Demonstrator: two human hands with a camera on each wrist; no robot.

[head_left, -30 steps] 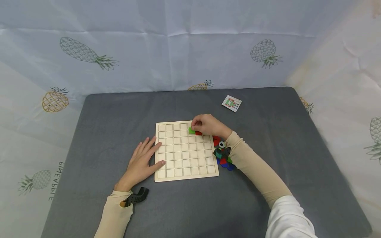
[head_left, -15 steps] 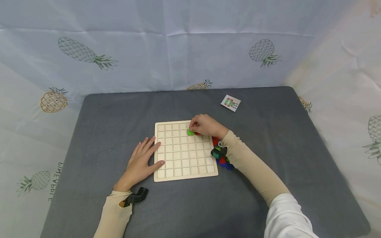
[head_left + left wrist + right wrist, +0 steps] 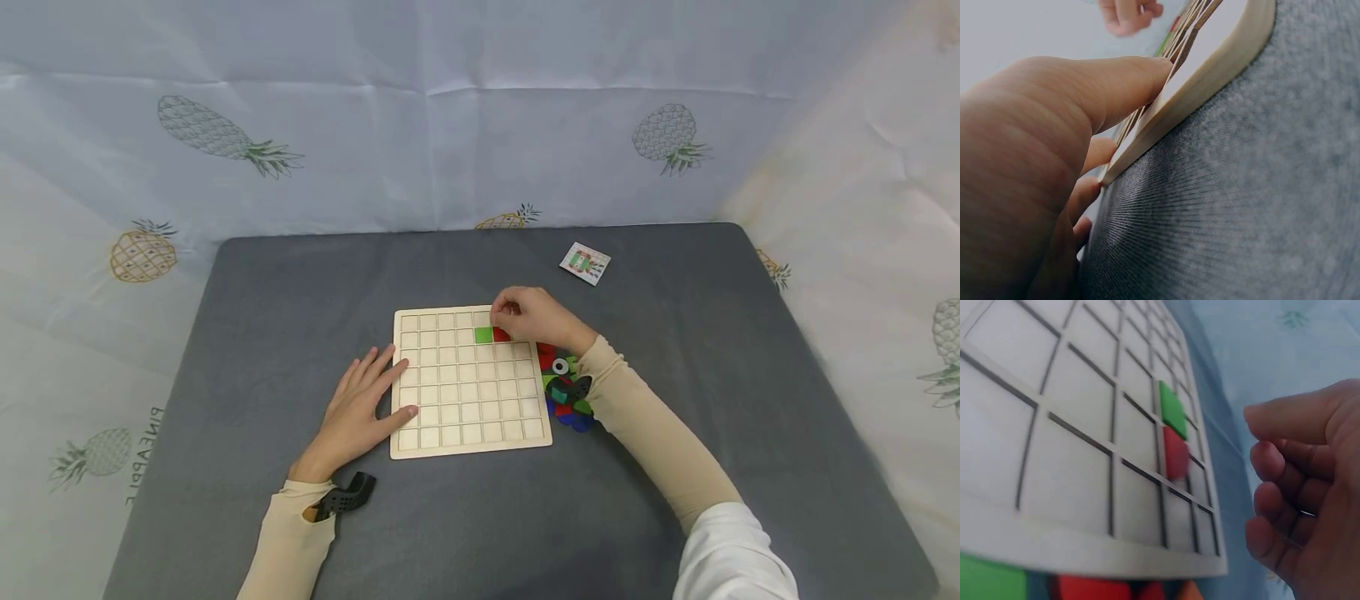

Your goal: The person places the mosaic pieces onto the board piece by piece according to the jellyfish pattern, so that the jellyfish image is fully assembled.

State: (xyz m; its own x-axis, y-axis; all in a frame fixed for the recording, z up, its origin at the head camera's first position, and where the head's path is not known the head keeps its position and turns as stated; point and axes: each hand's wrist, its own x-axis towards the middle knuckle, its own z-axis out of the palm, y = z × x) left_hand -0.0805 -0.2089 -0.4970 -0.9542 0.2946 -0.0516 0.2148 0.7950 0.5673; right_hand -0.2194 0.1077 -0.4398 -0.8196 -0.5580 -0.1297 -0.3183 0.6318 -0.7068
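A light wooden grid board [image 3: 450,383] lies flat on the table. My left hand [image 3: 356,417] is at its left edge, fingers spread; in the left wrist view the thumb [image 3: 1129,87] rests on the board's rim. Side by side in the upper right cells sit a green square tile [image 3: 483,335] and a red tile [image 3: 501,334] with a rounded edge. Just above the red tile is my right hand [image 3: 536,317]. From the right wrist, its fingers [image 3: 1266,462] look loosely bent, apart from both tiles, with nothing between them.
A pile of red, green and blue pieces [image 3: 581,422] lies against the board's right edge, partly under the right wrist. A white ring [image 3: 560,366] is among them. A small pattern card [image 3: 585,263] lies farther back on the grey table [image 3: 300,308].
My right hand has let go of the green tile and shifted slightly right, uncovering it and more of the red tile. The left hand has stayed in place.
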